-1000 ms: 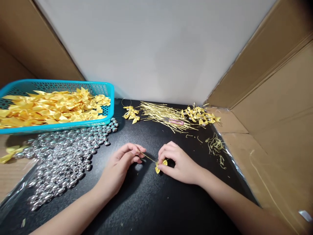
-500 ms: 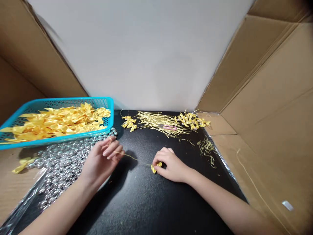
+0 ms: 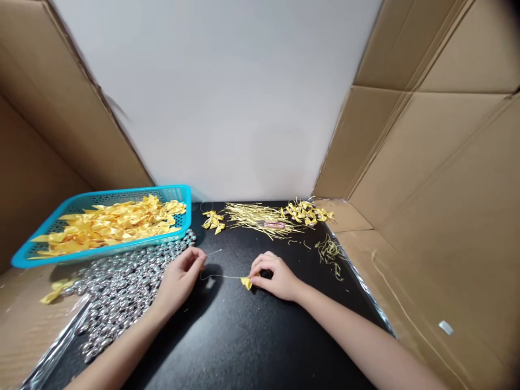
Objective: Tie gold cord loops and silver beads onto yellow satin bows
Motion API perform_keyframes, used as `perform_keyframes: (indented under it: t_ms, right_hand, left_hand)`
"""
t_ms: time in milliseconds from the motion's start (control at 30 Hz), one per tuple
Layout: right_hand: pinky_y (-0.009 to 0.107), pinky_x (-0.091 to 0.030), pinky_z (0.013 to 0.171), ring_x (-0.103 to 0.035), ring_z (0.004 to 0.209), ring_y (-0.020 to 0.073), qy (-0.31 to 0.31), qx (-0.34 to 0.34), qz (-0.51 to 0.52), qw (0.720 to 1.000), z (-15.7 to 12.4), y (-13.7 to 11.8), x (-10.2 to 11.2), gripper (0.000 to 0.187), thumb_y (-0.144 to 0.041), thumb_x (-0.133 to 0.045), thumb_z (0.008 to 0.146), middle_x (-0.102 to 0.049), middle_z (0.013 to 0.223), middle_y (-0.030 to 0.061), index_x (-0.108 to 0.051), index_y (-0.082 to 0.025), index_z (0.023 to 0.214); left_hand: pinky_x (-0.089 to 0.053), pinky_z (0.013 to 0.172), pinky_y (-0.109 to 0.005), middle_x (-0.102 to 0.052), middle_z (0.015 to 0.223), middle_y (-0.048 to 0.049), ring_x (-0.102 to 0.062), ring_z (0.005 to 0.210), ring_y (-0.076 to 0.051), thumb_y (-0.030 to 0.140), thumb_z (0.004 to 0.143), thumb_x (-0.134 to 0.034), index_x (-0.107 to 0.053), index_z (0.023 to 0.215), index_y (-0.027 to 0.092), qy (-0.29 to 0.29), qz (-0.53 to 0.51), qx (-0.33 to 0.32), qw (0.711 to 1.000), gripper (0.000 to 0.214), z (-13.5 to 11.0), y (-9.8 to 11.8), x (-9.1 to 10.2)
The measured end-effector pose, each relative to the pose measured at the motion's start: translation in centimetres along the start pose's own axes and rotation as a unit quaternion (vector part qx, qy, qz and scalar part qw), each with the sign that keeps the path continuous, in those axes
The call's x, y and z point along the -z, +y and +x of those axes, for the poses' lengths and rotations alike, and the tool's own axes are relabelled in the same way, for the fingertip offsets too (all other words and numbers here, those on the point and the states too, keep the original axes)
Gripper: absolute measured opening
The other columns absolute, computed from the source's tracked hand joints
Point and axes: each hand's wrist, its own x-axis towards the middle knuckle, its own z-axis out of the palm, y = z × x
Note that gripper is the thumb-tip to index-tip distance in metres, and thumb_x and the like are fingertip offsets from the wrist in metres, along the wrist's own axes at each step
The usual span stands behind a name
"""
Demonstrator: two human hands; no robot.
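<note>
My right hand (image 3: 276,275) is closed in a pinch on a small yellow ribbon bow (image 3: 246,283), low over the black table. From the bow a thin yellow cord (image 3: 223,277) runs left in a slack curve to my left hand (image 3: 183,273). Thumb and fingertips of that hand are pressed together on the cord, and its thin pale free end sticks out to the upper right. Beside my left hand spreads a mass of shiny silver beads (image 3: 122,292). Part of the bow is hidden behind my right fingers.
A blue basket (image 3: 184,211) of yellow bows stands back left. Along the back lie a few bows (image 3: 214,221), cut yellow cords (image 3: 247,216) with a pink-handled tool (image 3: 274,224) on them, and beaded bows (image 3: 306,212). Cord scraps (image 3: 330,250) lie right. Cardboard walls (image 3: 406,162) flank the table.
My left hand has turned from palm-up with loosely curled fingers to a closed pinch on the cord. The cord hangs slacker. My right hand keeps the bow; the whole view has shifted slightly.
</note>
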Motion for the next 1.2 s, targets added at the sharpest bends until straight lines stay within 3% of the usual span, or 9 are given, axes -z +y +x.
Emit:
perform_keyframes:
  t_ms: [233,333,400,467,500,700,867,1067,1200]
  right_hand:
    - [0.031,-0.046,0.083,-0.059,0.085,0.0160,0.025,0.004,-0.004,1.000,-0.1,-0.1,-0.1,0.005,-0.017,-0.078,0.077,-0.070,0.084,0.0021,-0.075,-0.020,0.075]
    - [0.030,-0.047,0.082,-0.058,0.084,0.0157,0.039,0.004,-0.009,0.999,0.0,-0.1,-0.1,0.004,-0.017,-0.078,0.077,-0.068,0.082,0.0017,-0.076,-0.020,0.076]
    - [0.030,-0.047,0.081,-0.058,0.083,0.0155,0.049,0.003,-0.014,0.999,0.1,-0.2,-0.4,0.003,-0.018,-0.078,0.077,-0.066,0.081,0.0011,-0.077,-0.021,0.079]
    - [0.030,-0.048,0.080,-0.057,0.082,0.0151,0.055,0.001,-0.023,0.998,0.1,-0.5,-0.7,0.004,-0.020,-0.078,0.078,-0.063,0.080,0.0003,-0.078,-0.022,0.082]
    - [0.030,-0.048,0.079,-0.057,0.081,0.0148,0.055,0.000,-0.028,0.998,0.2,-0.6,-0.8,0.004,-0.021,-0.077,0.079,-0.063,0.080,0.0000,-0.078,-0.022,0.083]
    - [0.029,-0.049,0.081,-0.062,0.086,0.0153,0.064,-0.027,-0.098,0.993,2.7,0.6,2.0,0.012,-0.022,-0.071,0.084,-0.068,0.089,0.0013,-0.076,-0.023,0.096]
    - [0.048,-0.035,0.098,-0.053,0.108,0.0269,0.110,-0.103,-0.224,0.963,6.4,4.0,6.0,0.013,-0.025,-0.063,0.089,-0.065,0.103,0.0101,-0.072,-0.019,0.097]
    - [0.051,-0.033,0.095,-0.050,0.105,0.0286,0.067,-0.146,-0.278,0.947,7.7,5.1,5.9,0.017,-0.032,-0.060,0.092,-0.063,0.100,0.0103,-0.066,-0.019,0.084]
    - [0.052,-0.033,0.096,-0.049,0.108,0.0312,0.081,-0.162,-0.259,0.949,8.0,4.3,6.5,0.011,-0.028,-0.057,0.092,-0.062,0.106,0.0135,-0.060,-0.018,0.091]
  left_hand:
    - [-0.040,0.088,-0.038,-0.071,0.085,-0.0060,-0.058,0.089,-0.029,0.034,0.067,-0.074,-0.069,0.064,0.023,-0.075,0.112,-0.098,0.986,0.012,-0.4,-0.8,-1.2]
    - [-0.037,0.098,-0.045,-0.070,0.108,-0.0094,-0.056,0.106,-0.033,0.035,0.066,-0.076,-0.074,0.083,0.024,-0.079,0.121,-0.118,0.982,0.020,-0.9,-0.5,-1.7]
    - [-0.038,0.101,-0.044,-0.068,0.118,-0.0100,-0.056,0.113,-0.032,0.034,0.069,-0.076,-0.073,0.100,0.025,-0.131,0.085,-0.127,0.980,0.032,-1.6,0.1,-2.5]
    - [-0.044,0.096,-0.040,-0.071,0.113,-0.0097,-0.062,0.106,-0.029,0.032,0.074,-0.073,-0.073,0.103,0.024,-0.216,0.014,-0.088,0.972,0.030,-2.3,0.7,-3.6]
    - [-0.046,0.092,-0.038,-0.073,0.106,-0.0091,-0.064,0.099,-0.028,0.032,0.075,-0.073,-0.074,0.100,0.023,-0.220,-0.011,-0.056,0.974,0.027,-2.6,1.0,-4.2]
    - [-0.051,0.066,-0.029,-0.076,0.082,-0.0086,-0.066,0.071,-0.022,0.041,0.086,-0.063,-0.076,0.089,0.016,-0.219,-0.061,0.019,0.974,0.028,-2.8,0.6,-5.7]
    - [-0.047,0.058,-0.025,-0.074,0.073,-0.0050,-0.060,0.060,-0.016,0.040,0.078,-0.073,-0.079,0.086,0.017,-0.208,-0.123,0.091,0.966,0.025,-2.8,0.4,-5.4]
    - [-0.047,0.058,-0.025,-0.074,0.073,-0.0050,-0.059,0.059,-0.016,0.037,0.077,-0.074,-0.079,0.083,0.019,-0.202,-0.165,0.109,0.959,0.020,-2.9,0.6,-5.5]
    - [-0.048,0.056,-0.025,-0.072,0.069,-0.0033,-0.059,0.059,-0.016,0.038,0.076,-0.074,-0.078,0.082,0.020,-0.193,-0.190,0.121,0.955,0.020,-2.9,0.5,-5.6]
